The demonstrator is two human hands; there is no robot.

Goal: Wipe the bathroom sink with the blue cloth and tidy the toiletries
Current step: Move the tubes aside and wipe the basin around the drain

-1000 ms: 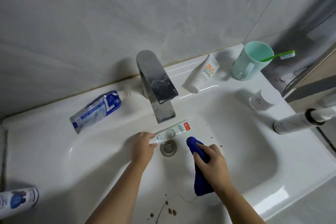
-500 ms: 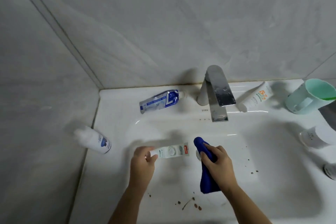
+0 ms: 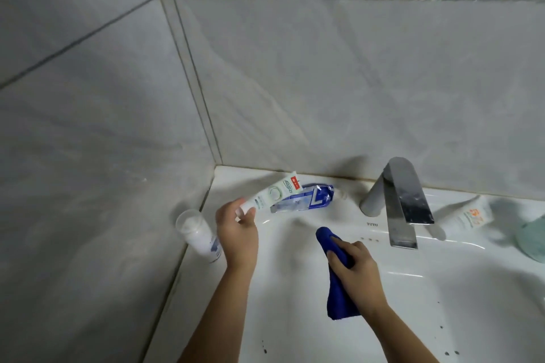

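My left hand [image 3: 237,233] grips the cap end of a white toothpaste tube [image 3: 275,193] and holds it up over the sink's back left corner, its tail pointing at the wall. Just behind it a blue and white tube [image 3: 306,199] lies on the white sink's ledge [image 3: 233,183]. My right hand [image 3: 352,265] holds the bunched blue cloth [image 3: 339,300] above the left side of the basin, with part of the cloth hanging below the hand. Dark brown specks [image 3: 448,352] dot the basin near the bottom right.
A chrome faucet [image 3: 398,200] stands at the back middle. To its right lie a white tube with orange print [image 3: 469,216] and the edge of a mint green cup [image 3: 533,240]. A white bottle with a blue label [image 3: 199,234] stands at the left rim by the tiled wall.
My left hand lifted the white tube out of the basin and carried it up to the back left corner. The view swung left. My right hand kept hold of the cloth.
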